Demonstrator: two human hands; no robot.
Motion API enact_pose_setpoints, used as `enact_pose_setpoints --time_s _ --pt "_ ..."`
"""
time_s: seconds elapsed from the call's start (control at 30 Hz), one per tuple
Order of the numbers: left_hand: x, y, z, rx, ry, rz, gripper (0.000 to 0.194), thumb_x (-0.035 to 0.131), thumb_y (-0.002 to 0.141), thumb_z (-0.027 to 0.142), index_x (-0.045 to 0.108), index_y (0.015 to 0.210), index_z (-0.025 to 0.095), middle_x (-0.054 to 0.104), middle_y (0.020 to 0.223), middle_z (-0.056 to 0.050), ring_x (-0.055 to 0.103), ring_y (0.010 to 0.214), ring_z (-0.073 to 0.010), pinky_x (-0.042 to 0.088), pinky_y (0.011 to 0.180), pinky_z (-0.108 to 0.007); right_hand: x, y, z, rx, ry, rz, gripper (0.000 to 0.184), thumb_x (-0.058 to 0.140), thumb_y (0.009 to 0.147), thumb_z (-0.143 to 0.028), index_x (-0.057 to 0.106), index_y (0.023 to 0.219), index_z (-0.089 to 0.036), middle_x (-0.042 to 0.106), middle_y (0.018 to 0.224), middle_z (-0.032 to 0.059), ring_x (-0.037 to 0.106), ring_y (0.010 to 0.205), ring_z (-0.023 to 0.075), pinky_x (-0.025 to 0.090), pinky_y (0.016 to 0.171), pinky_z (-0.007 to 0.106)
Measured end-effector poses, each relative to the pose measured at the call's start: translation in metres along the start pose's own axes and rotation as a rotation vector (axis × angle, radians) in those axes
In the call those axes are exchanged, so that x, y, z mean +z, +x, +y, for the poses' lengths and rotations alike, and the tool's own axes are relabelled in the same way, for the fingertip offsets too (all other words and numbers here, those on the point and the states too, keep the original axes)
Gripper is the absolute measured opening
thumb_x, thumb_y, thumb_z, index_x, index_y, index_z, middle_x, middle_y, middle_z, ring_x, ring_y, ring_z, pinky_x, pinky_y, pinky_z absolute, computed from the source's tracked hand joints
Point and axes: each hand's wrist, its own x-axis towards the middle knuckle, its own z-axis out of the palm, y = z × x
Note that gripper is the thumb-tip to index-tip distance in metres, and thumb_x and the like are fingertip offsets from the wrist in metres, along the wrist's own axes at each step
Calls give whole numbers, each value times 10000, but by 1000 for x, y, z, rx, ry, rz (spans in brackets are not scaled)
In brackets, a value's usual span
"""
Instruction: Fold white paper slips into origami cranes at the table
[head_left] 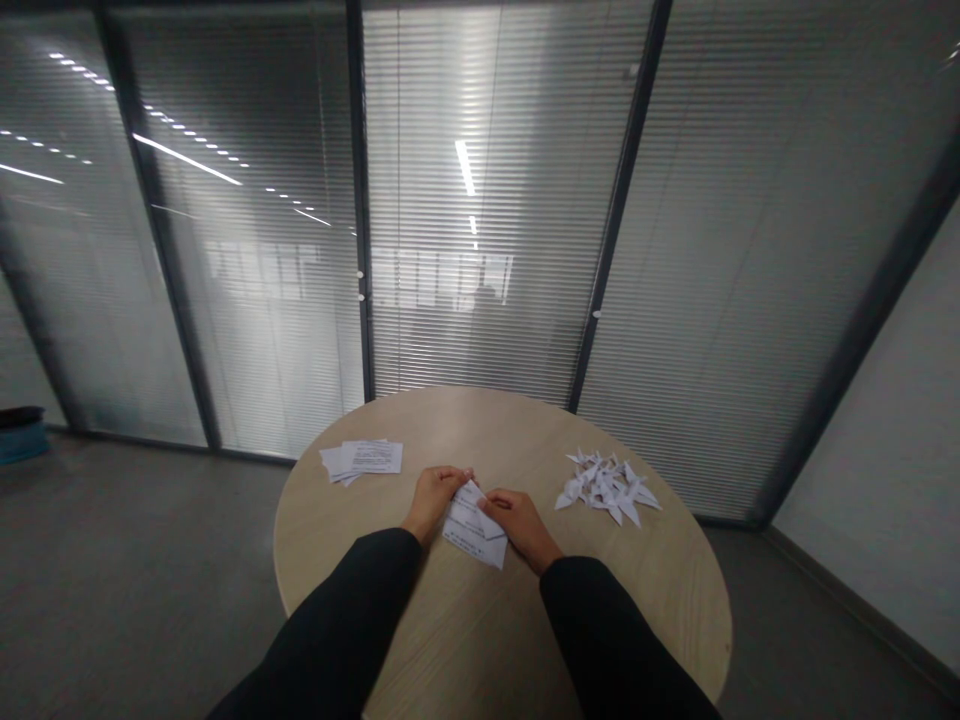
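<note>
A printed sheet of paper (471, 535) lies at the middle of the round table, its upper right part folded over toward the centre. My left hand (439, 497) pinches the paper's pointed top, thumb and fingers together. On the folded right edge, my right hand (520, 522) is closed with its thumb and fingers on the flap. Off to the right sits a heap of folded white paper cranes (606, 486). To the left is a small stack of printed paper sheets (367, 458), loosely overlapping.
The round wooden table (480, 415) stands close to a glass partition with blinds (480, 300) in dark frames. A blue round object (21, 436) rests on the grey floor at the far left. A white wall (885, 480) is at the right.
</note>
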Motion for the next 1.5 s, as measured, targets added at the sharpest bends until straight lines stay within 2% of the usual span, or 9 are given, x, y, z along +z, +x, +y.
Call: enact_pose_setpoints --time_s 0.17,0.37,0.43,0.53,0.6,0.9,1.2,1.5 --pt "-2 3 -4 13 32 -4 496 619 657 578 686 634 87 603 485 -50 524 422 -120 351 434 -221 0 0 0 5 -4 -4 344 668 644 -467 676 706 -128 676 650 42 609 587 179 424 548 264" --pt "-1 4 -3 -36 -8 -8 627 522 677 674 691 649 71 650 568 -100 585 502 -153 408 498 -241 0 -1 1 28 -15 17 332 660 638 -453 675 689 -125 669 626 35 594 561 171 408 533 259" --pt "-1 4 -3 -35 16 -32 590 564 666 647 695 677 72 646 566 -90 575 490 -146 398 483 -236 0 -1 -1 30 -27 24 336 655 641 -455 676 690 -122 668 628 37 593 563 170 404 534 258" --pt "-1 4 -6 -35 58 -39 466 711 573 532 688 678 79 621 525 -57 527 430 -120 359 431 -221 0 -2 -3 31 -31 26 332 653 644 -450 674 691 -122 665 628 37 589 562 167 397 529 255" --pt "-1 5 -7 -42 57 -26 417 745 538 480 676 650 85 605 503 -44 504 407 -108 344 413 -215 1 -3 -4 30 -38 28 323 653 645 -443 669 679 -122 658 616 32 582 553 161 392 524 251" --pt "0 0 -1 -23 24 -1 384 739 535 475 631 601 113 601 483 -32 509 393 -113 341 394 -214 1 -5 -8 18 -58 2 301 645 657 -432 665 662 -132 641 584 13 556 529 142 377 510 240" --pt "-1 0 -2 -4 -11 -67 401 730 559 491 621 628 112 635 540 -45 533 419 -116 383 422 -219 0 -2 -1 17 -52 3 306 647 650 -435 668 663 -131 636 586 8 547 532 138 360 509 235" --pt "-1 4 -6 -47 86 -87 351 780 488 386 650 656 106 635 569 -35 542 463 -112 376 447 -215 0 -2 1 15 -78 5 315 637 672 -437 676 672 -125 627 583 7 521 519 127 340 500 229"
